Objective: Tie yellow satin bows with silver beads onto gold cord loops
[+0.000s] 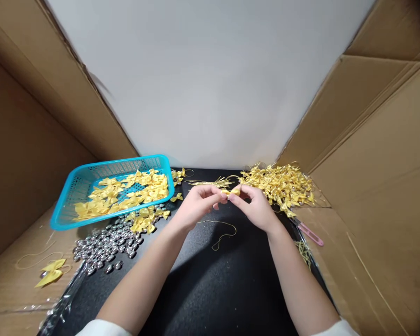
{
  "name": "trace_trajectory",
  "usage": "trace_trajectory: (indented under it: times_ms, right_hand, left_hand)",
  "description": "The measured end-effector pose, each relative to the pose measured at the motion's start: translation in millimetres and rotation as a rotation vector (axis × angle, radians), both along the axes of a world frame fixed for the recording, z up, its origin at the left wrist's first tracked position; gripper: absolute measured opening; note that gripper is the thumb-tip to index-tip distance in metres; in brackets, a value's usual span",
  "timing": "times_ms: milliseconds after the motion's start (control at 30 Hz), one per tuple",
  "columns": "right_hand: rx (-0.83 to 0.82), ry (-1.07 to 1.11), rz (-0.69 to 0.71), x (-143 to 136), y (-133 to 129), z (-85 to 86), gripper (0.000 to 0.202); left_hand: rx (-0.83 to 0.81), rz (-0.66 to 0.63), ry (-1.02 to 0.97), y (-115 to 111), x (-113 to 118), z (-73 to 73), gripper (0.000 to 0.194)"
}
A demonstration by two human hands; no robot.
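A small yellow ribbon bow (230, 192) is pinched between my two hands above the black table surface (224, 280). My left hand (201, 204) has its thumb and fingers closed on the bow's left side. On the right side, my right hand (254, 204) grips the bow the same way. A loose gold cord (235, 230) curves on the black surface below them. Just beyond my hands lies a bundle of gold cords (210, 182).
At the left stands a turquoise basket (61, 200) of yellow bows, with silver beads (105, 245) in front. Finished-looking bows with loops (283, 184) are heaped at the right, near a pink-handled cutter (311, 233). Cardboard walls (381, 130) flank both sides.
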State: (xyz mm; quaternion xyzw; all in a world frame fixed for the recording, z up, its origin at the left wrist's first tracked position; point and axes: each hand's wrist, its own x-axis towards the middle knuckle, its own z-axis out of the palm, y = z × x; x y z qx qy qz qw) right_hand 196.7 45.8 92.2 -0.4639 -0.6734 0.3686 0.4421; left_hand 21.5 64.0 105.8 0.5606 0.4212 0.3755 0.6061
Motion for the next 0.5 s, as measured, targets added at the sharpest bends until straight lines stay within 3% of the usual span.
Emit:
trace_trajectory:
  times_ms: [233, 500]
  right_hand:
    - [0.033, -0.062, 0.097, -1.2, -0.3, -2.8, 0.023]
    - [0.053, -0.118, 0.117, 1.5, -6.8, 0.7, 0.018]
  left_hand:
    - [-0.171, -0.027, -0.09, 3.9, -6.2, -9.4, 0.022]
    - [0.13, 0.008, 0.011, -2.8, -4.1, -2.5, 0.02]
